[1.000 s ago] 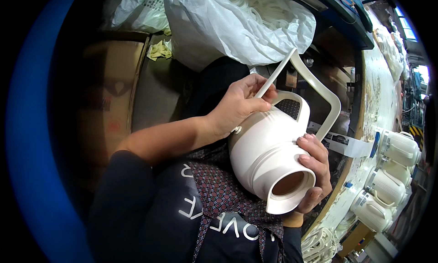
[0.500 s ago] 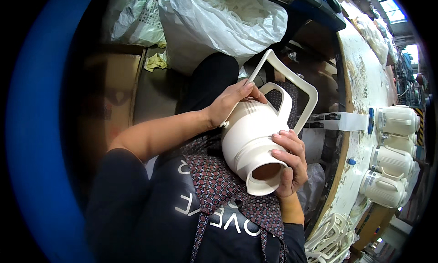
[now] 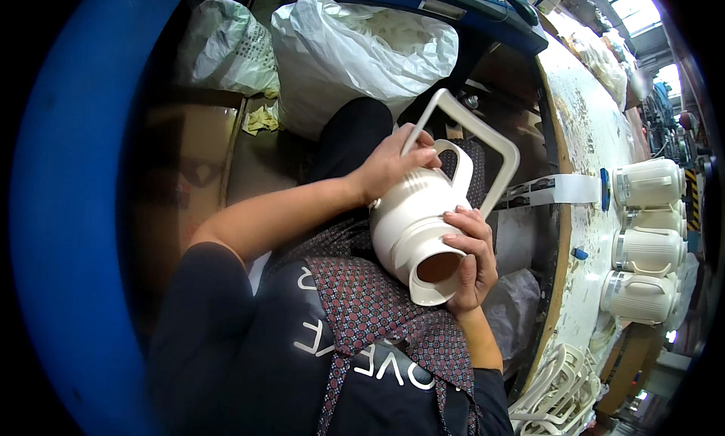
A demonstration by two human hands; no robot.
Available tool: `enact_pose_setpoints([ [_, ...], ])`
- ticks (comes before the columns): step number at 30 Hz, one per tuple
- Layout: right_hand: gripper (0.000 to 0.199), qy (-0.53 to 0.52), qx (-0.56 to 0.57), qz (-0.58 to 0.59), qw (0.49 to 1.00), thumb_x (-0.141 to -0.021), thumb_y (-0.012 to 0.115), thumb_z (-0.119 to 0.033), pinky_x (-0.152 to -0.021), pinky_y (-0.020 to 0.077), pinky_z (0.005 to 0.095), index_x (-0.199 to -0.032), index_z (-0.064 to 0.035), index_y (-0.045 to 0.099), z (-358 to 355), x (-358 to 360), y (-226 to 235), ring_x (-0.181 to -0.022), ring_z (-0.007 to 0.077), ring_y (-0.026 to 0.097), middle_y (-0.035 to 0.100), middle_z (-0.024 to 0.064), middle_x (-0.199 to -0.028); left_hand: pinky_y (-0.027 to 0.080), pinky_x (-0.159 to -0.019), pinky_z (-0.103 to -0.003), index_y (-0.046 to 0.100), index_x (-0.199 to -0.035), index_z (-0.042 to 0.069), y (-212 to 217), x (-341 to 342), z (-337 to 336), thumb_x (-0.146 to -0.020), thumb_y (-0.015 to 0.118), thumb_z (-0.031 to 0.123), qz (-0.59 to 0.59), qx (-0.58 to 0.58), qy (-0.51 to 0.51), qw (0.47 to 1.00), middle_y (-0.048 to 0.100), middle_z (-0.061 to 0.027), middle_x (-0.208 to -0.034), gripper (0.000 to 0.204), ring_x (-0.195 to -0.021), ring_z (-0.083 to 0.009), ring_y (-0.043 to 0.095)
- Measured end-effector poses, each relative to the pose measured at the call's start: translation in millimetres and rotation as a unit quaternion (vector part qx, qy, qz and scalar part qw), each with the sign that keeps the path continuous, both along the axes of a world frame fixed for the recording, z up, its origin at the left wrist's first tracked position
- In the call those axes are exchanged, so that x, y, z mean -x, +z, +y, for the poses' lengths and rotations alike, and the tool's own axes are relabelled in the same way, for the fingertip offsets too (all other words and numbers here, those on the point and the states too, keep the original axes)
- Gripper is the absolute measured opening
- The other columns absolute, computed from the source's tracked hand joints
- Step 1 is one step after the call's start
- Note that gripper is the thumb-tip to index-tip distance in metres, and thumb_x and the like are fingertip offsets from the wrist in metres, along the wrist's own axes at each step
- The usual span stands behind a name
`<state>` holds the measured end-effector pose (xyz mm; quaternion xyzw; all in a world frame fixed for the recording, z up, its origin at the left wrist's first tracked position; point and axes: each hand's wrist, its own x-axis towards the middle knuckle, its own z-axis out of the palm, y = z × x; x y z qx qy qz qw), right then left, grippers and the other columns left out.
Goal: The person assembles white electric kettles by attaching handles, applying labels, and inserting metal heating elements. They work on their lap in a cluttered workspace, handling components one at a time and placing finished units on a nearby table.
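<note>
A cream plastic thermos jug body (image 3: 411,205) lies tilted across my lap, its wide spouted mouth (image 3: 438,273) turned toward me. Its long angular carrying handle (image 3: 495,137) is swung up past the far end, over the smaller fixed grip (image 3: 466,168). My left hand (image 3: 393,164) is closed around one arm of the carrying handle, close against the jug's side. My right hand (image 3: 474,255) holds the neck from the right, thumb by the mouth's rim and fingers across the shoulder. A brownish inside shows through the mouth.
At right runs a worn white workbench (image 3: 578,134) with several finished cream jugs (image 3: 642,251) and a pile of loose handles (image 3: 559,394). A white sack (image 3: 317,66) of pale parts stands ahead, beside a smaller bag (image 3: 230,51). Left is a cardboard box (image 3: 192,156).
My left fingers have shifted from lying on the jug to curling around the carrying handle's arm. The jug stays in my lap in my right hand; the whole view has shifted slightly.
</note>
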<state>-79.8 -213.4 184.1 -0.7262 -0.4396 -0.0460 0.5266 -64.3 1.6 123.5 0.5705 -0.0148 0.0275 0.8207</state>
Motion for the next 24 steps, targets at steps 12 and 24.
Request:
enact_pose_setpoints([
  [12,0.019,0.024,-0.032,-0.006,0.999,-0.088,0.056,-0.014,-0.104,0.0376,0.0475,-0.101,-0.0028,0.066,2.5,-12.2,3.6,-0.116,0.0361,0.056,0.064,0.0197,-0.116,0.049,-0.078,-0.028,0.071,-0.096,-0.001,-3.4,-10.4,0.3,-0.096,0.052,0.024,0.079,-0.016,0.019,0.997,0.068,-0.0075,-0.090,0.032,-0.082,-0.0149,0.062],
  [24,0.029,0.020,-0.078,0.058,0.995,-0.079,0.076,-0.022,-0.081,0.0498,0.0350,-0.097,-0.0032,0.065,21.0,-76.2,-18.5,-0.093,0.0258,0.063,0.064,0.0102,-0.098,0.052,-0.076,-0.034,0.058,-0.102,0.002,184.8,-28.7,41.9,-0.098,0.050,0.026,0.003,0.078,-0.032,0.996,0.065,-0.0108,-0.085,0.025,-0.077,-0.0199,0.064],
])
